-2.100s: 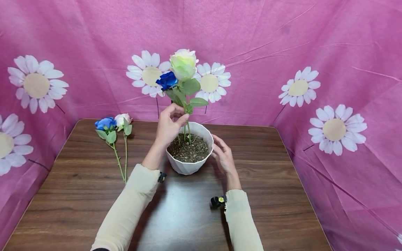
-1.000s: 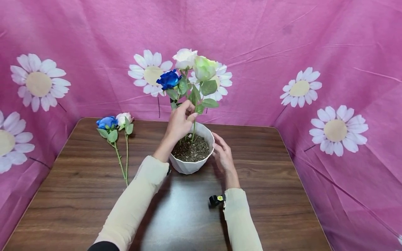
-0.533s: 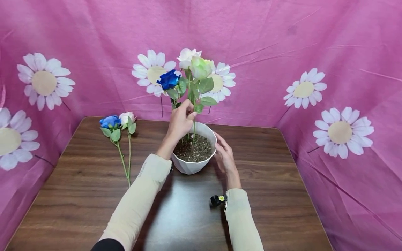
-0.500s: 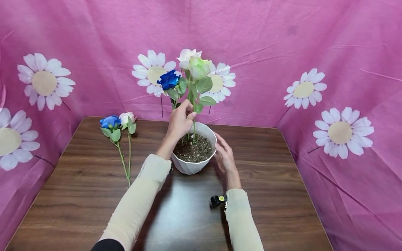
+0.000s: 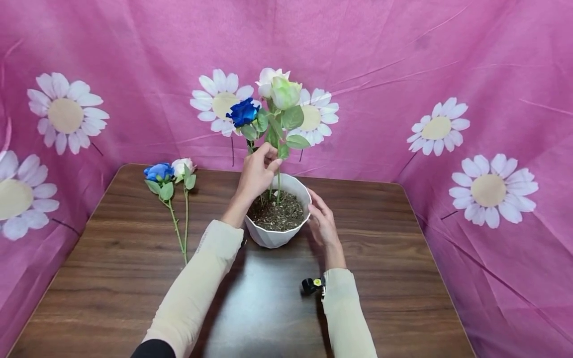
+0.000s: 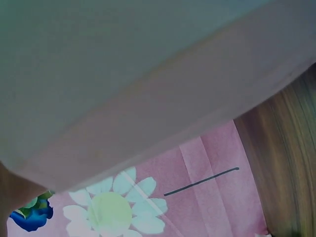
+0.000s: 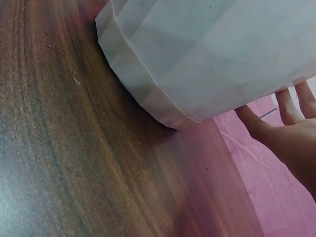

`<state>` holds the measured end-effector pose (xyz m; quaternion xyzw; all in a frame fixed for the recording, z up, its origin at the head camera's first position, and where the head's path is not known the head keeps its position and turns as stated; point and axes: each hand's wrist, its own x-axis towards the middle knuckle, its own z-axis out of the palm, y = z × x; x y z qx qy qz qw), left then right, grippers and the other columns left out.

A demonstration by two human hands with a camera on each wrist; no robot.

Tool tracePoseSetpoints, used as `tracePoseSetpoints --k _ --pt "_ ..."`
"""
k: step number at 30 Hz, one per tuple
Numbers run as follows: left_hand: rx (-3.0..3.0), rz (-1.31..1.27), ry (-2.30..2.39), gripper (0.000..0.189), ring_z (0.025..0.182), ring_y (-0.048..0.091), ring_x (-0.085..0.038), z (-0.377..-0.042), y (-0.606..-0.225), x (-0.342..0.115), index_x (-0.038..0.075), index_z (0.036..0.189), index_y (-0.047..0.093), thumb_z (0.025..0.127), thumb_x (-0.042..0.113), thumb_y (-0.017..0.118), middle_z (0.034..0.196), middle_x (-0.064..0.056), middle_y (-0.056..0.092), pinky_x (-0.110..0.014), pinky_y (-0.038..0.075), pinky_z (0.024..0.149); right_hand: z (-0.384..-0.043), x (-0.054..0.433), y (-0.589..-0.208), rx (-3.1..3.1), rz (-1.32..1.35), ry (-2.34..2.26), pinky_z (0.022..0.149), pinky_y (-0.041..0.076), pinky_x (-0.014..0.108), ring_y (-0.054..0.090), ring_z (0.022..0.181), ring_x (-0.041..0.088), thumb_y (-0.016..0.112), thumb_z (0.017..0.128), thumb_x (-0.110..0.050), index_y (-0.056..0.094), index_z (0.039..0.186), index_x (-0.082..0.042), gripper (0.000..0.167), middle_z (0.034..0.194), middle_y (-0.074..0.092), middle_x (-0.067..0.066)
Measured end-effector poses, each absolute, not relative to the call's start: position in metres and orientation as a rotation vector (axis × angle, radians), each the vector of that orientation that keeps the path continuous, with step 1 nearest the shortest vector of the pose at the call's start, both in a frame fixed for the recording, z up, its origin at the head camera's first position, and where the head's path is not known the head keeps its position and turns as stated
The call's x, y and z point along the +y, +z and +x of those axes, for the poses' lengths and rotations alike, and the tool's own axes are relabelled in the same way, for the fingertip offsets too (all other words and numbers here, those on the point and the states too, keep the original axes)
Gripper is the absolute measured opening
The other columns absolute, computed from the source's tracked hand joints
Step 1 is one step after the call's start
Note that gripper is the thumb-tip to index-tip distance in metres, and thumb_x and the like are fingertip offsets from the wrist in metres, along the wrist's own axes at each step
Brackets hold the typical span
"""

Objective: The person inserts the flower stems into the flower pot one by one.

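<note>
A white faceted pot (image 5: pixel 272 239) filled with dark soil (image 5: pixel 286 214) stands on the table. My left hand (image 5: pixel 258 171) reaches over its left side and pinches the stem of a pale green rose (image 5: pixel 286 93), which stands upright in the soil. Behind that bloom a white rose (image 5: pixel 267 79) partly shows, and a blue rose (image 5: pixel 243 112) leans to the left. Fingers of my right hand (image 5: pixel 323 221) rest extended against the pot's right wall, as the right wrist view confirms on the pot side (image 7: pixel 207 59). My sleeve (image 6: pixel 148 98) blocks most of the left wrist view.
Two more roses lie at the left of the wooden table (image 5: pixel 380 238): one blue rose (image 5: pixel 158 172) and one pale pink rose (image 5: pixel 182 168), stems toward me. A pink cloth (image 5: pixel 358 44) printed with daisies encloses the table's back and sides.
My left hand and the green rose shifted right, and the white rose behind came into sight. The green bloom then drifted slightly back left. My right hand stays at the pot.
</note>
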<state>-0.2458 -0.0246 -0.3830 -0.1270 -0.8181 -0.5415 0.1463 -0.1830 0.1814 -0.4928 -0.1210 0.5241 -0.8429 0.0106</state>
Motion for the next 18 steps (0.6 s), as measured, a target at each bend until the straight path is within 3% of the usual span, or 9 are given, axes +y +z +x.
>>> tracePoseSetpoints --k 8,18 --pt "-2.367 -0.372 -1.492 0.023 0.088 0.071 -0.026 -0.240 -0.382 -0.030 -0.002 0.116 0.068 0.093 0.004 0.072 0.101 -0.013 0.073 -0.034 0.059 0.080 -0.184 0.184 -0.498 1.640 -0.410 -2.620 0.099 0.052 0.033 0.054 0.118 0.022 0.045 0.103 -0.004 0.037 0.151 0.006 0.050 0.129 0.056 0.009" --pt "-2.282 -0.309 -1.460 0.016 0.082 0.071 -0.027 -0.236 -0.378 -0.043 -0.002 0.107 0.072 0.092 0.004 0.074 0.096 -0.014 0.075 -0.038 0.059 0.078 -0.186 0.184 -0.497 1.634 -0.423 -2.618 0.101 0.051 0.036 0.053 0.120 0.026 0.052 0.102 -0.008 0.039 0.151 0.004 0.052 0.129 0.055 0.011"
